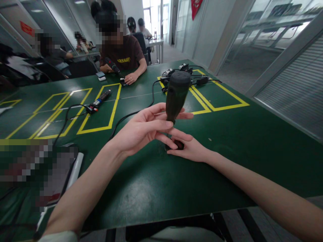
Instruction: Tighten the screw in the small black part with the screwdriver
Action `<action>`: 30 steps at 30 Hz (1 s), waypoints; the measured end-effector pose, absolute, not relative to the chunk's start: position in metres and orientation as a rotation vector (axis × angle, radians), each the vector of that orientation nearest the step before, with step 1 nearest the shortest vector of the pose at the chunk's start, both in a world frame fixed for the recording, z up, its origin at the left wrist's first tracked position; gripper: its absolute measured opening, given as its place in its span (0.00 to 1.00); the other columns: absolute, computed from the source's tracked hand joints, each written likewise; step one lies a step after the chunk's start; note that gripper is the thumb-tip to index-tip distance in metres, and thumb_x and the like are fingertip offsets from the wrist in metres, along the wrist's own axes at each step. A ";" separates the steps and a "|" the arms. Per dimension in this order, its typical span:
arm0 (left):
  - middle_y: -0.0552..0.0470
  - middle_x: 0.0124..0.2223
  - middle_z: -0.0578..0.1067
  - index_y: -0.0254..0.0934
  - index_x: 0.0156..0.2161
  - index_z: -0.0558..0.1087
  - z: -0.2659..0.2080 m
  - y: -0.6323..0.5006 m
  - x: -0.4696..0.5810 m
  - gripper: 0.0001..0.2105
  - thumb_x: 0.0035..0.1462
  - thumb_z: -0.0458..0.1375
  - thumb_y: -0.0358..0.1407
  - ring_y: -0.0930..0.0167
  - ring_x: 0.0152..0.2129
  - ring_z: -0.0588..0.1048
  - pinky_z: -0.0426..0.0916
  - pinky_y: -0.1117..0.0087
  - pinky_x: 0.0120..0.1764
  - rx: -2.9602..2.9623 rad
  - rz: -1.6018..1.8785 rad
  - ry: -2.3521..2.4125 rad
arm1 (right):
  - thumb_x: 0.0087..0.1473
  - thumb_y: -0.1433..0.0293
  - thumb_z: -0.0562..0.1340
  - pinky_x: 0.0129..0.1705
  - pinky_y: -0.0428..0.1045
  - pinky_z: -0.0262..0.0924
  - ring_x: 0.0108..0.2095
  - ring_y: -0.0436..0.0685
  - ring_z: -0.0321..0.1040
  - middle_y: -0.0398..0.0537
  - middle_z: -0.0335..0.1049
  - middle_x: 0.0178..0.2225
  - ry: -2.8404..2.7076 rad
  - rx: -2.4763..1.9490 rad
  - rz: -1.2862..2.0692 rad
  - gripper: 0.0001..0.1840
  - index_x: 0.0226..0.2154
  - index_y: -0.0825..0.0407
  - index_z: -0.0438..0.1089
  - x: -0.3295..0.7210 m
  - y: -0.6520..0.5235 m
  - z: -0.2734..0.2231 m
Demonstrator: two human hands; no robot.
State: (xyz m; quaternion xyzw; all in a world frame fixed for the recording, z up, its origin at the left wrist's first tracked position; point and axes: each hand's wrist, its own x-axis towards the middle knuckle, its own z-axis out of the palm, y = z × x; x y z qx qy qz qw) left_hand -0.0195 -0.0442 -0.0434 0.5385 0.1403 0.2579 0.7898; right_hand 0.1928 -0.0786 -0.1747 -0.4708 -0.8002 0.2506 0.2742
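A screwdriver [176, 95] with a thick black handle stands nearly upright above the table, its broad end up. My left hand [146, 129] has its thumb and fingers around the narrow lower part of that handle. The shaft and tip are mostly hidden behind my fingers. Just below, my right hand [193, 149] is closed at the fingertips on a small dark piece [178, 145] at the tabletop. Fingers of my left hand partly cover this piece, so its kind cannot be made out.
The green table [141, 195] carries yellow tape outlines. Black cables and connectors [185, 72] lie in a heap beyond my hands. A corded electric screwdriver [99, 101] rests at left, near a blurred device [59, 171]. Opposite, a person [123, 50] works with another black tool [113, 66].
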 end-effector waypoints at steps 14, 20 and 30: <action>0.41 0.59 0.80 0.34 0.51 0.75 -0.040 -0.038 -0.021 0.10 0.66 0.57 0.30 0.63 0.38 0.86 0.78 0.77 0.26 1.114 0.586 0.355 | 0.57 0.56 0.70 0.32 0.48 0.51 0.26 0.51 0.59 0.38 0.61 0.24 -2.140 -1.254 0.696 0.20 0.28 0.50 0.63 0.194 -0.077 -0.173; 0.38 0.61 0.78 0.31 0.55 0.74 -0.041 -0.034 -0.022 0.18 0.62 0.53 0.28 0.59 0.41 0.86 0.80 0.73 0.27 1.175 0.632 0.406 | 0.57 0.58 0.71 0.31 0.47 0.50 0.25 0.51 0.58 0.38 0.61 0.24 -2.177 -1.264 0.681 0.20 0.28 0.50 0.63 0.195 -0.076 -0.172; 0.39 0.61 0.78 0.33 0.57 0.74 -0.038 -0.039 -0.021 0.18 0.62 0.60 0.29 0.66 0.35 0.86 0.79 0.75 0.26 1.426 0.683 0.568 | 0.57 0.56 0.71 0.31 0.47 0.50 0.25 0.51 0.59 0.38 0.61 0.25 -2.177 -1.265 0.651 0.20 0.29 0.50 0.63 0.195 -0.075 -0.176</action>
